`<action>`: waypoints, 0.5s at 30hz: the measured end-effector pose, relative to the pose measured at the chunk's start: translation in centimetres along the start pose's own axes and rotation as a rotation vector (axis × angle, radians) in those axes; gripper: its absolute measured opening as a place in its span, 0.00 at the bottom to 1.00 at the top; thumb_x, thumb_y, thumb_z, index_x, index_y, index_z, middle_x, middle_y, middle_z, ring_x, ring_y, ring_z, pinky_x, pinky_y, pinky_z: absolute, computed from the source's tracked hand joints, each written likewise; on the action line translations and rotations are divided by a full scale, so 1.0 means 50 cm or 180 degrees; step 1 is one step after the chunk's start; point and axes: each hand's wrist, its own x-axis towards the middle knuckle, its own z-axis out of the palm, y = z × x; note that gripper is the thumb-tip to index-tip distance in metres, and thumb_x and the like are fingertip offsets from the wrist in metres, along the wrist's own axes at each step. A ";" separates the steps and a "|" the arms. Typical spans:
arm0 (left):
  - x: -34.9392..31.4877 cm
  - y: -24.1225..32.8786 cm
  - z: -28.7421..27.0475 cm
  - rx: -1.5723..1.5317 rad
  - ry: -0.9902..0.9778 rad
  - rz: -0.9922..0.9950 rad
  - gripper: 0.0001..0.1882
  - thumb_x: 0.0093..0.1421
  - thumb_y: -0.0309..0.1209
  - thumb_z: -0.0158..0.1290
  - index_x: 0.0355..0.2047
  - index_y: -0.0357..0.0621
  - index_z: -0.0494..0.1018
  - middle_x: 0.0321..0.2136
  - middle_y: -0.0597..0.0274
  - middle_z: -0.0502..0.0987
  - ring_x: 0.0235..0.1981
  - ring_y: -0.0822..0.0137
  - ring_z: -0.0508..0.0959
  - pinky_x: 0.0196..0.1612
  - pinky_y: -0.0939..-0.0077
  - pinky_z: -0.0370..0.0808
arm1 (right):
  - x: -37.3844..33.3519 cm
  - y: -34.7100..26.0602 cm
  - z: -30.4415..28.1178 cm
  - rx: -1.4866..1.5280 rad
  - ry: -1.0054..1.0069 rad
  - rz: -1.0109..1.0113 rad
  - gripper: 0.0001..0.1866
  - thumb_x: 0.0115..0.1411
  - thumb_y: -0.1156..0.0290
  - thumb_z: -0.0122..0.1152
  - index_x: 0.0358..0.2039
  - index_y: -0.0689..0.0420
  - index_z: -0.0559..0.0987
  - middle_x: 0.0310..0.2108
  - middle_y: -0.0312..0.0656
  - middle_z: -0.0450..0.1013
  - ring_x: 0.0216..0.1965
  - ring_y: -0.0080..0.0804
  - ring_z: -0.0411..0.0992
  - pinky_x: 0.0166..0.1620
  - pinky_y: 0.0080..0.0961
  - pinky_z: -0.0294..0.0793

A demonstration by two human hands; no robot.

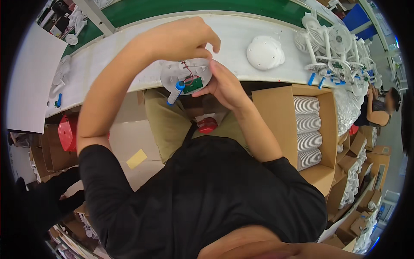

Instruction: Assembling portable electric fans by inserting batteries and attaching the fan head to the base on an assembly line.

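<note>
Stretching across in front of you is a smooth white table (233, 33), with a green surface running behind it. Your right hand (227, 88) is clasping the rim of the round white base (167, 77), which is sitting at the table's near edge, above your lap. Your left hand (185, 39) is curling over its far side; whether those fingers are pinching anything, the view isn't showing. Thin red wires (186, 72) are looping loosely toward the flat green circuit board (192, 85), so a catching fingertip could be straining a joint. The blue-and-white cylinder (176, 92) is jutting past the rim; if you're tilting the base, it could be slipping and pulling on any attached lead. Beside you, a brown cardboard carton (323, 181) is holding rows of thin, ridged white discs (307, 125). Farther off, a glossy, rounded white cover (264, 52) is resting alone, while white fans (325, 39) with slatted heads are crowding the right end.
</note>
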 end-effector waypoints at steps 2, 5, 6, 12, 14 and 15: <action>-0.038 0.010 0.035 -0.0406 0.1029 -0.0181 0.10 0.56 0.27 0.56 0.38 0.38 0.78 0.31 0.58 0.78 0.29 0.62 0.74 0.34 0.71 0.71 | -0.010 0.019 0.004 0.0004 0.0019 -0.0056 0.23 0.73 0.55 0.38 0.56 0.60 0.67 0.48 0.49 0.72 0.47 0.36 0.73 0.45 0.34 0.78; -0.144 0.059 0.136 -0.1232 0.2327 -0.1000 0.25 0.54 0.28 0.59 0.53 0.38 0.69 0.49 0.54 0.71 0.39 0.62 0.75 0.44 0.70 0.73 | -0.022 0.041 0.001 0.0470 0.0188 -0.0445 0.23 0.73 0.58 0.35 0.59 0.60 0.65 0.50 0.49 0.71 0.47 0.36 0.74 0.46 0.34 0.78; -0.187 0.080 0.171 -0.1445 0.2494 -0.1568 0.30 0.54 0.28 0.59 0.57 0.38 0.65 0.52 0.53 0.68 0.41 0.60 0.74 0.47 0.69 0.74 | -0.016 0.052 0.014 0.0669 0.0199 -0.0559 0.22 0.74 0.58 0.35 0.59 0.60 0.64 0.51 0.49 0.71 0.47 0.36 0.74 0.46 0.34 0.78; -0.194 0.123 0.307 -0.1893 0.3432 -0.1591 0.33 0.53 0.31 0.61 0.58 0.40 0.63 0.55 0.46 0.62 0.48 0.53 0.72 0.49 0.65 0.73 | -0.006 0.077 0.064 0.0843 -0.0083 -0.0589 0.26 0.74 0.57 0.29 0.64 0.61 0.58 0.57 0.50 0.68 0.51 0.39 0.73 0.52 0.38 0.76; -0.183 0.118 0.304 -0.1172 0.3447 -0.1534 0.30 0.53 0.30 0.61 0.56 0.42 0.66 0.56 0.46 0.61 0.50 0.52 0.71 0.50 0.65 0.72 | -0.012 0.083 0.075 0.1011 -0.0126 -0.0575 0.25 0.74 0.58 0.31 0.65 0.58 0.58 0.58 0.48 0.66 0.53 0.37 0.71 0.52 0.37 0.75; -0.171 0.134 0.286 -0.1188 0.3285 -0.1680 0.25 0.53 0.30 0.60 0.52 0.44 0.69 0.57 0.46 0.61 0.52 0.51 0.69 0.52 0.63 0.71 | -0.017 0.087 0.080 0.1092 -0.0141 -0.0566 0.24 0.74 0.59 0.32 0.65 0.57 0.58 0.59 0.47 0.66 0.54 0.36 0.70 0.53 0.37 0.74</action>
